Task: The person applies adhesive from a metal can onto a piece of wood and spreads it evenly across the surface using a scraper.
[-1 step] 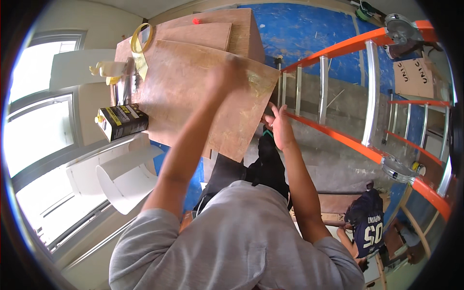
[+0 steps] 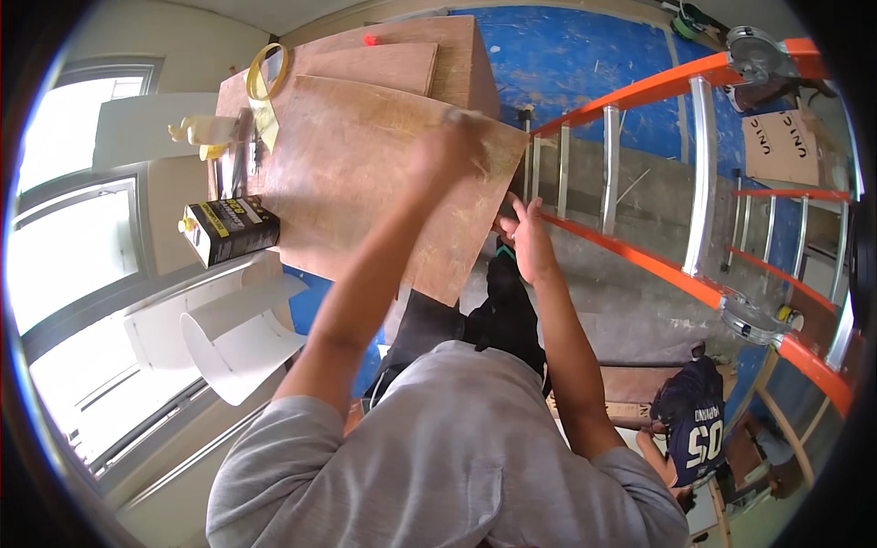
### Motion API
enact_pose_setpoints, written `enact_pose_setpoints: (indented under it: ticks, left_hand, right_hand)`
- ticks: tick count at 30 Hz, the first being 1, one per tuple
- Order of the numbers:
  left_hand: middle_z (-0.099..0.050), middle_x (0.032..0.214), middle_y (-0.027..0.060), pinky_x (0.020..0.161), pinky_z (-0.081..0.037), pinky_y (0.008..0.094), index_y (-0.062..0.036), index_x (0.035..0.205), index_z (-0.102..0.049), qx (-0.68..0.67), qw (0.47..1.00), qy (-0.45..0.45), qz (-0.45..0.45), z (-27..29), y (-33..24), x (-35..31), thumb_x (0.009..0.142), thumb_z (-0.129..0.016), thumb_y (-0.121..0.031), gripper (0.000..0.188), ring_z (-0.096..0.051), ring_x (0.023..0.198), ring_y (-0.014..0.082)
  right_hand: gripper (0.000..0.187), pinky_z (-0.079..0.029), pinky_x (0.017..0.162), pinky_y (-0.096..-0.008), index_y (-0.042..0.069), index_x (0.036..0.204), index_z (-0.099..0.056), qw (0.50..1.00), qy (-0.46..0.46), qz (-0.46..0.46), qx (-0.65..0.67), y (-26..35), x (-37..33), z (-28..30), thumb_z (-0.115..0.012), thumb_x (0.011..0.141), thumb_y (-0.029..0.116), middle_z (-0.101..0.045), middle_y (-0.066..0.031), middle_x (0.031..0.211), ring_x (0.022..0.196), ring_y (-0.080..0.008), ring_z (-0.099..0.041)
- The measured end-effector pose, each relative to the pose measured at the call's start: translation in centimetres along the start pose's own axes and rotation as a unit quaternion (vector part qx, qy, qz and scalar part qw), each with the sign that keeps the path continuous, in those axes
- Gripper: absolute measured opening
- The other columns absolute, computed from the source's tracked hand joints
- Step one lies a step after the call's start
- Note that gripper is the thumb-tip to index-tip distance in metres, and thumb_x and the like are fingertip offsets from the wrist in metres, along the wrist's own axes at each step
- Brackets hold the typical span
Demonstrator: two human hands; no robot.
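A thin, light-brown wooden board [image 2: 356, 164] lies flat in front of me, its near corner jutting out over my legs. On its right part, over yellowish streaks, is my left hand [image 2: 449, 157], closed and smeared by motion. A small pale end pokes out at its far side, but the thing it belongs to cannot be made out. My right hand [image 2: 530, 239] is beside the board's right edge with its fingers apart. Whether its fingertips touch the edge is hard to tell.
Under the board stands a wooden box [image 2: 464, 59] with another panel [image 2: 375, 66] on top. A black-and-white metal can [image 2: 239, 228] and a yellow tape loop [image 2: 265, 80] are at the left. An orange ladder [image 2: 630, 248] stands right. A person [image 2: 696, 416] works behind, lower right.
My left hand has slid a little to the right across the board, and its forearm has shifted with it. My right hand stays in place.
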State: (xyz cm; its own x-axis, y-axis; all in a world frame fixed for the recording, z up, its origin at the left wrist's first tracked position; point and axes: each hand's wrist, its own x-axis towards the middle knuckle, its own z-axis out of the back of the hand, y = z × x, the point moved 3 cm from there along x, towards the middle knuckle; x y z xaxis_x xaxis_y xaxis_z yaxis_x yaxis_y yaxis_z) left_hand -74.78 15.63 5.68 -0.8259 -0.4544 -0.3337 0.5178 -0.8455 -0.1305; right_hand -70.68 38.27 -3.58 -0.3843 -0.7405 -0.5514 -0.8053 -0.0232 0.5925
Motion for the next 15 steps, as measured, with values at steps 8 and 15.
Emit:
enact_pose_setpoints:
  ticks: [8, 15]
  left_hand:
    - [-0.073, 0.101, 0.0211, 0.081, -0.054, 0.0482, -0.0135, 0.138, -0.060, -0.101, 0.994, -0.038, 0.010, 3.2, -0.5, -3.2, 0.090, -0.063, -0.021, 0.048, -0.071, 0.091, 0.0379]
    - [-0.073, 0.111, 0.0153, 0.085, -0.054, 0.0471, -0.0148, 0.132, -0.065, -0.034, 0.984, -0.077, -0.156, 2.7, 0.2, -4.3, 0.091, -0.052, -0.004, 0.044, -0.068, 0.098, 0.0341]
  right_hand:
    - [0.107, -0.016, 0.112, -0.0429, 0.007, 0.162, -0.017, 1.000, -0.022, 0.003, 0.004, -0.3, 0.1, 0.2, -0.021, 0.091, 0.087, -0.057, -0.0129, 0.139, 0.127, -0.0228, -0.048]
    - [0.115, -0.007, 0.121, -0.0455, 0.002, 0.162, -0.009, 1.000, -0.014, -0.007, 0.016, -2.2, 1.3, 1.3, -0.019, 0.088, 0.090, -0.017, -0.0207, 0.167, 0.150, -0.0315, -0.029]
